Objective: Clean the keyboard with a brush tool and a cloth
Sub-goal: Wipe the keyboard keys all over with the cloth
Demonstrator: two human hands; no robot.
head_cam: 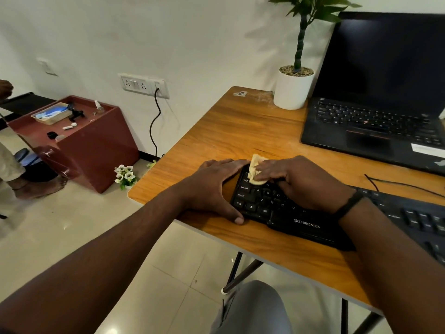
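Cloth is pinched under right hand at kbd's far-left corner; long axis runs rightward. Left hand, fingers prob. flat, braces left end.

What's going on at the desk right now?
A person is wiping a black keyboard on a wooden desk. The right hand presses a yellow cloth onto the keys at the keyboard's far left corner. The left hand rests against the keyboard's left edge, thumb at the near corner, steadying it. No brush shows in this view. An open laptop with a dark screen and a potted plant stand at the back of the desk.
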